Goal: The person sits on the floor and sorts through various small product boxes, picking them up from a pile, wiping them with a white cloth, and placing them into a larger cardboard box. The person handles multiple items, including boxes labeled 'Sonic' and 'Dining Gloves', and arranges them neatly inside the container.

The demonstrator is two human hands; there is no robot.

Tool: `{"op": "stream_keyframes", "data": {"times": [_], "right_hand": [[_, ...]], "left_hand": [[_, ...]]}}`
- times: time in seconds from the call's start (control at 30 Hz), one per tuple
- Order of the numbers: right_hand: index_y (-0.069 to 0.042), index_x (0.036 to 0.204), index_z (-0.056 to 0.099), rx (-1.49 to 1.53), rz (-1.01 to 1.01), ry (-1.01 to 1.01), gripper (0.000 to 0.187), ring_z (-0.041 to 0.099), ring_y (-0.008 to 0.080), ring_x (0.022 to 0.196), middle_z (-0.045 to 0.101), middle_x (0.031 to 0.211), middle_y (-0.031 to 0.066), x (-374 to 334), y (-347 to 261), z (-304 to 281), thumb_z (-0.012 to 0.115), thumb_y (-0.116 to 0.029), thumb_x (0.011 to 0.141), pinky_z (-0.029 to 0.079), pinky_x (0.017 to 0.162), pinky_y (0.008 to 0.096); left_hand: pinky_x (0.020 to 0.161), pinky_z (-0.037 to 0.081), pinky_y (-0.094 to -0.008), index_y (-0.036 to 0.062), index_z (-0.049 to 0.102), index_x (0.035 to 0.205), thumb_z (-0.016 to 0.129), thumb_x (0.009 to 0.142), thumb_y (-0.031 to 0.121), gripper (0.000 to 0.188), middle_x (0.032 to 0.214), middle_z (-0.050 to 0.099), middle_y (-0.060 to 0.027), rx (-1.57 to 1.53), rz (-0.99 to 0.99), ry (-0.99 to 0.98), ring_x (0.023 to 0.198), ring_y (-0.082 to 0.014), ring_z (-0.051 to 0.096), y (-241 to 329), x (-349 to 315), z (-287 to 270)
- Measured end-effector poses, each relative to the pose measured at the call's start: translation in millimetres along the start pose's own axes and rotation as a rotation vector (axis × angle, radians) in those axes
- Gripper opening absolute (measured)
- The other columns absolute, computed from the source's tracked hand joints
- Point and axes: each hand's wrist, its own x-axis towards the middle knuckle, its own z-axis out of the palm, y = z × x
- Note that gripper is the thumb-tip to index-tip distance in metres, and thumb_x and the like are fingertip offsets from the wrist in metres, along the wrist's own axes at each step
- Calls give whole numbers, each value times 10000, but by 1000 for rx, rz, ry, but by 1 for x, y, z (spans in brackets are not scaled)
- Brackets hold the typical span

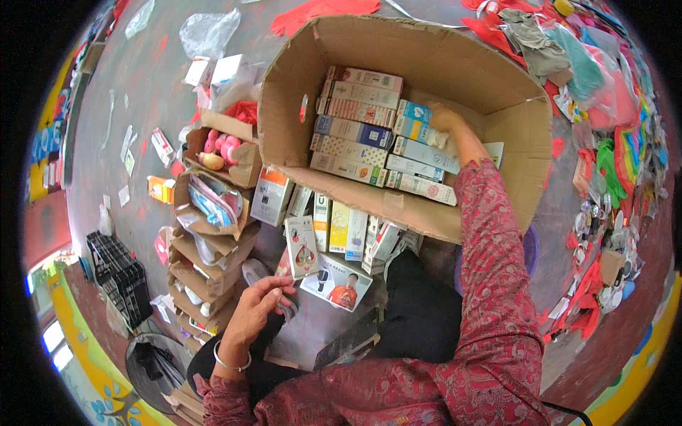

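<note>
A large brown cardboard carton (405,39) tilts toward me, with rows of slim printed boxes (353,131) packed inside. My right hand (447,122) reaches into it, fingers bent around the right end of a blue-and-white box (414,111). Part of that grip is hidden. My left hand (257,307) hangs over my lap, fingers loosely stretched out and holding nothing. Close to its fingertips is a white box with a red picture (302,247). Next to that lies a box showing a person in orange (341,285). More upright boxes (339,226) stand against the carton's near side.
Left of the carton, small cardboard trays (206,259) are stacked, the top one holding pink items (229,148). A black plastic crate (119,277) stands farther left, near a round dark bin (153,362). Mixed plastic scraps (600,170) cover the right side; a clear bag (209,32) lies at the back.
</note>
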Motion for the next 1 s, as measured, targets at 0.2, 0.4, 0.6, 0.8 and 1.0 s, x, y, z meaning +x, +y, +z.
{"op": "stream_keyframes", "data": {"times": [0.2,0.4,0.6,0.8,1.0], "right_hand": [[-18,1105,572,432,-3,306,400,543,282,1038,583,1086,182,14,41,-19,535,-123,721,406,901,352],[-48,800,604,991,-342,92,231,521,94,582,570,656,29,-91,-79,-109,563,-273,839,409,525,236],[-56,762,548,996,-803,-137,234,459,52,537,494,590,-4,-212,-186,-106,541,-268,860,357,486,189],[-60,770,575,215,-990,-184,157,598,290,619,582,661,141,-272,-235,-25,607,-213,754,454,567,386],[-37,778,522,-206,-1190,-276,152,614,306,613,601,699,144,-297,-233,62,540,-188,781,467,508,417]], "left_hand": [[666,431,-226,17,493,1171,467,898,198,328,1021,578,-54,42,49,1,791,-101,531,-9,2,-7],[674,421,-219,28,526,1140,479,888,236,329,1014,590,-38,65,29,40,812,-93,536,-17,-16,-14],[658,413,-202,36,523,1123,493,865,178,296,950,593,-20,-105,22,355,782,-79,535,-48,-23,-41],[686,420,-229,3,538,1098,602,785,211,381,948,587,-65,22,-27,471,808,-116,536,-131,27,-64],[740,463,-339,-16,531,1087,675,727,286,491,921,625,-160,481,38,662,843,-271,605,-190,127,-20]]}}
